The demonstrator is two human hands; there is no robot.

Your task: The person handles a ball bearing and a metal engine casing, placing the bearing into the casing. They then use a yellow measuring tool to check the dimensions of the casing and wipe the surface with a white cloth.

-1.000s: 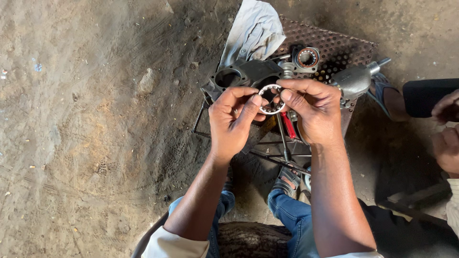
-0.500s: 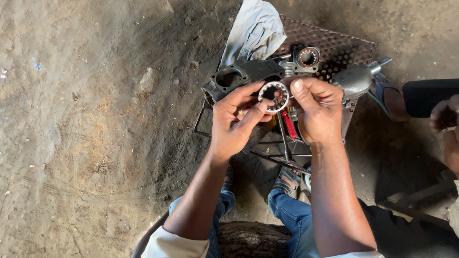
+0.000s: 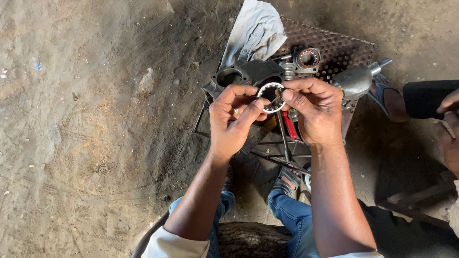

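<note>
My left hand and my right hand meet in the middle of the view, both pinching a shiny metal bearing ring by its rim, thumbs and forefingers around it. The ring is held flat towards me, its open centre visible. Right behind it lies a dark cast metal housing with round bores. A second bearing in a square holder rests further back on a perforated metal sheet.
A grey cloth lies behind the housing. A red-handled tool and thin rods lie under my hands on a metal frame. A grey metal part sits at right. Another person's hand and foot are at the right edge. Dirt floor at left.
The bearing ring and both hands have shifted slightly up and towards the housing; my fingers have turned the ring a little. Another person's hand at the right edge has moved.
</note>
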